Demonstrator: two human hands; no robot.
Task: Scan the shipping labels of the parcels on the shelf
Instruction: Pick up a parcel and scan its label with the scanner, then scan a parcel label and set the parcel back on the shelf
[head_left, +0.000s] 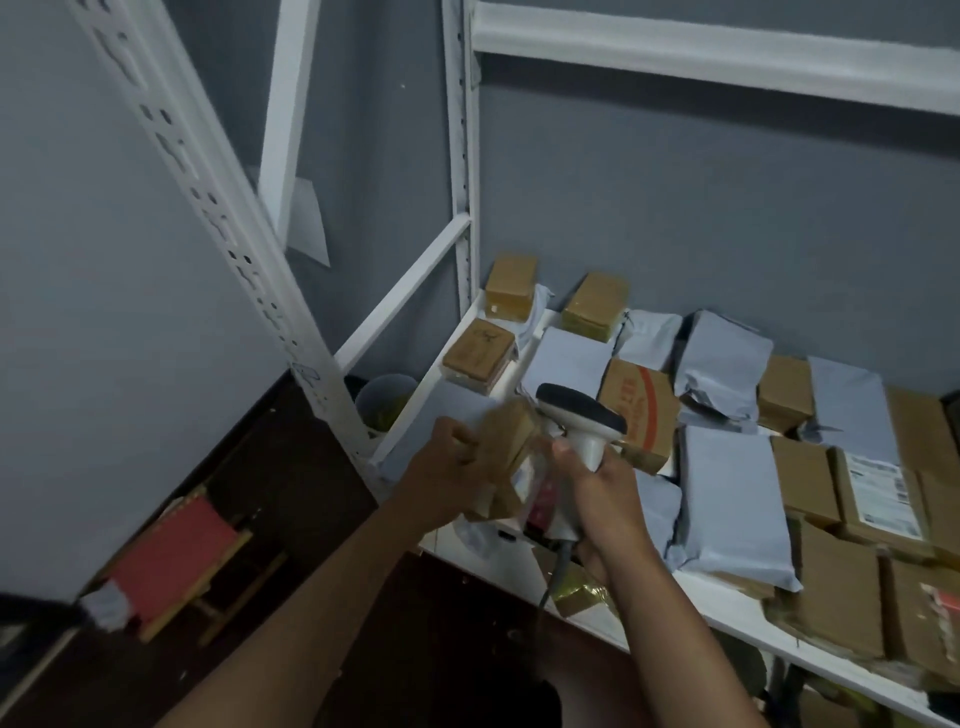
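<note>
Two bare forearms rise from the bottom of the frame toward its centre. At centre the left hand (451, 470) is curled around a small brown parcel (506, 441), holding it up just off the front left corner of the shelf (727, 608); its outline is blurred. Just to its right, the right hand (605, 501) is wrapped around the grip of a white scanner (582, 415), whose dark-topped head sits just beside the parcel, with a grey cable dropping below the fist. Whether the nose is lined up on a label cannot be told. Judging by this, the work looks to be on one parcel at the left end, and nothing shows which others are done. Many remain on the shelf: brown boxes (592, 306) at upper centre, grey mailer bags (727, 499) in the middle, and a box with a white shipping label (878, 488) at the right edge.
</note>
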